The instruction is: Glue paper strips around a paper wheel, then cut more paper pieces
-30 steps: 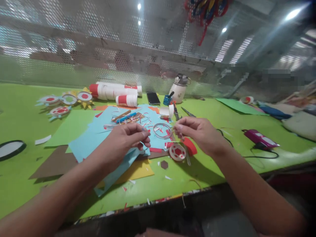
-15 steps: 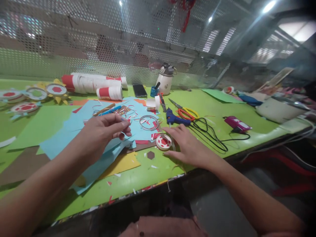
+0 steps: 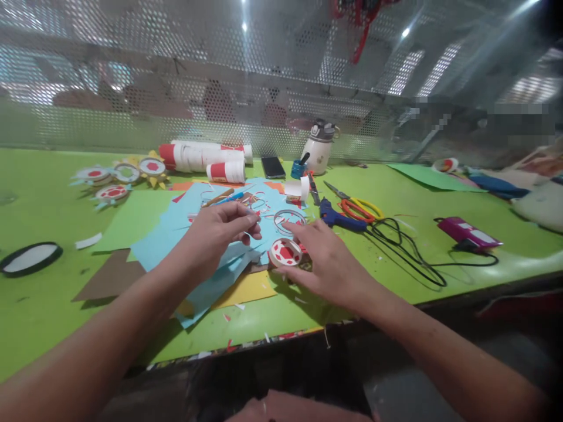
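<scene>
My left hand (image 3: 217,233) hovers over the light blue paper sheets (image 3: 185,234), its fingertips pinched on a thin strip of paper that is hard to make out. My right hand (image 3: 323,261) lies low over the table with its fingers spread, touching a small round white-and-red paper disc (image 3: 285,252). Just beyond its fingertips lies a thin paper ring (image 3: 288,220). A yellow sheet (image 3: 246,289) sticks out from under the blue ones.
A blue glue gun (image 3: 336,217), orange-and-yellow scissors (image 3: 358,206) and a black cable (image 3: 409,252) lie to the right, with a magenta device (image 3: 468,232) beyond. White-and-red paper rolls (image 3: 202,158), a phone (image 3: 272,167), a white jar (image 3: 317,153) and finished paper flowers (image 3: 116,179) sit further back. A perforated metal screen (image 3: 132,88) closes the far edge.
My right hand left the paper it was pinching near the left hand, dropped to the table and now rests against the white-and-red disc. The left hand keeps its pinch.
</scene>
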The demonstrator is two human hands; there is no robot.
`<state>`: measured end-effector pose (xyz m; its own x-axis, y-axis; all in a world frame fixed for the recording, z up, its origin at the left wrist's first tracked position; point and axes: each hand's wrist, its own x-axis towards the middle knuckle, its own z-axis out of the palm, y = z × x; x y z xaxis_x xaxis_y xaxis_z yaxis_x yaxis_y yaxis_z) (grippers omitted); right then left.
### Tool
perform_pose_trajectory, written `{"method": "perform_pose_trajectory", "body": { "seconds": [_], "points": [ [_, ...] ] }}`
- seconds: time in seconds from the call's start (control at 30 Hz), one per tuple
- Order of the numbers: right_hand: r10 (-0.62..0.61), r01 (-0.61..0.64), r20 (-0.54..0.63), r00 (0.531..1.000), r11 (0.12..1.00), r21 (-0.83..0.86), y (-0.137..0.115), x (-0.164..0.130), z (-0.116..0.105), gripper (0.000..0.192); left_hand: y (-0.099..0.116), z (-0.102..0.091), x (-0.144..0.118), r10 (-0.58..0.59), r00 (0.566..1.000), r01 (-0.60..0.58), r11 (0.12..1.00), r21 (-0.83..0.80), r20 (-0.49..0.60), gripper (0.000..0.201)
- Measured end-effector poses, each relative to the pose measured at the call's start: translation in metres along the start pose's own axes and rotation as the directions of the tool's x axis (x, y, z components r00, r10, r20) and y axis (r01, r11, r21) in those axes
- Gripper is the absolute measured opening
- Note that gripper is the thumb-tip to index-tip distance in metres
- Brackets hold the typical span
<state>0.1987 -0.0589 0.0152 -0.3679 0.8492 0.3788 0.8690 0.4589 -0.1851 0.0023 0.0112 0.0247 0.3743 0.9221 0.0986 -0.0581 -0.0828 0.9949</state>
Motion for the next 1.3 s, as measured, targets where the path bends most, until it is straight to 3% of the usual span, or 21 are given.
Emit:
{"method": "perform_pose_trajectory", "body": {
  "seconds": [0.2,0.4,0.6,0.77,0.9,1.07,1.17,1.3],
  "points": [
    [0.037,-0.031,0.058,0.998,0.994,-0.107,0.0,0.029,0.017,0.058,0.004,-0.003,0.002,-0.016,0.996,0.017,1.0,0.009,-0.084,0.018],
    [0.032,-0.027,0.047,0.998,0.993,-0.115,0.004,0.026,0.029,0.061,-0.005,-0.001,0.005,-0.049,0.998,0.057,0.982,0.182,-0.05,0.018],
    [0.092,-0.095,-0.074,0.993,0.995,-0.037,0.03,0.009,-0.009,0.047,-0.013,-0.003,0.01,-0.03,0.999,0.038,0.931,0.364,-0.028,0.018],
    [0.301,-0.324,-0.253,0.919,0.944,-0.055,0.083,-0.021,-0.053,0.025,-0.016,-0.006,0.011,0.061,0.998,-0.044,0.889,0.455,-0.022,0.024],
    [0.374,-0.411,-0.223,0.9,0.898,-0.154,0.115,-0.028,-0.067,0.022,-0.023,-0.008,0.013,0.067,0.997,-0.08,0.896,0.438,0.045,0.021],
    [0.337,-0.322,-0.005,0.942,0.895,-0.31,0.131,-0.005,-0.041,0.02,-0.023,-0.008,0.013,0.087,0.996,-0.092,0.905,0.415,0.031,0.019],
    [0.34,-0.289,0.085,0.937,0.886,-0.364,0.135,0.009,-0.019,0.026,-0.02,-0.007,0.012,0.082,0.997,-0.077,0.899,0.432,0.007,0.021],
    [0.372,-0.299,0.122,0.92,0.868,-0.396,0.139,0.018,-0.001,0.028,-0.014,-0.004,0.009,0.054,0.997,-0.072,0.901,0.427,0.055,0.024]
  ]
}}
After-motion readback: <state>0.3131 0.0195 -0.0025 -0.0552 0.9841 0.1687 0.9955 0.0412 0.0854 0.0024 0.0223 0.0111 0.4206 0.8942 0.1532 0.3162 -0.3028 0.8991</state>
